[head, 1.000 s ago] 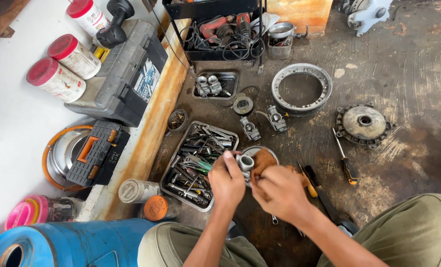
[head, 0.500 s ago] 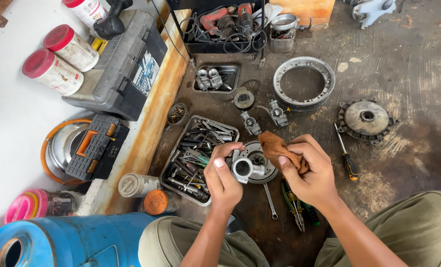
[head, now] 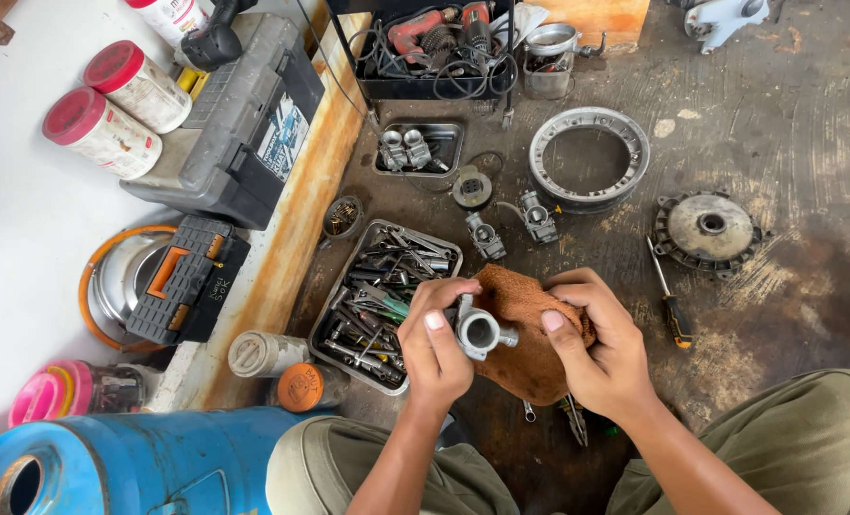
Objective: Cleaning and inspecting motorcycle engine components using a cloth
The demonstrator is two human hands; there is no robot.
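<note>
My left hand [head: 436,345] was clamped on a small grey metal carburettor body [head: 477,331], fingers curled over its top and thumb along the near side. My right hand [head: 604,355] was closed on a brown rag [head: 525,334], bunched against the part's right side and hanging under it. Part sat between both hands, just above the dirty workshop floor [head: 787,286], near my knees.

Orientation: the round open bore faced up toward my head. A short stub stuck out toward my right, into the rag; I took the long axis as running roughly left to right. The far end was hidden by my fingers.

Around:
- Metal tray of tools [head: 379,300], touching or just beside my left hand, on its left.
- Two more carburettors [head: 513,224] on the floor just beyond the rag.
- Smaller tray with two grey parts [head: 414,148] farther off.
- Metal ring [head: 589,157] and round hub plate [head: 707,227] well apart, to the right.
- Screwdriver [head: 669,298] with orange and black handle near my right hand.
- Pliers [head: 576,420] and a spanner, partly under the rag and my right wrist.
- Grey toolbox [head: 244,124] and small black-orange case [head: 188,278] on the left ledge.
- Blue drum [head: 129,463] beside my left knee.
</note>
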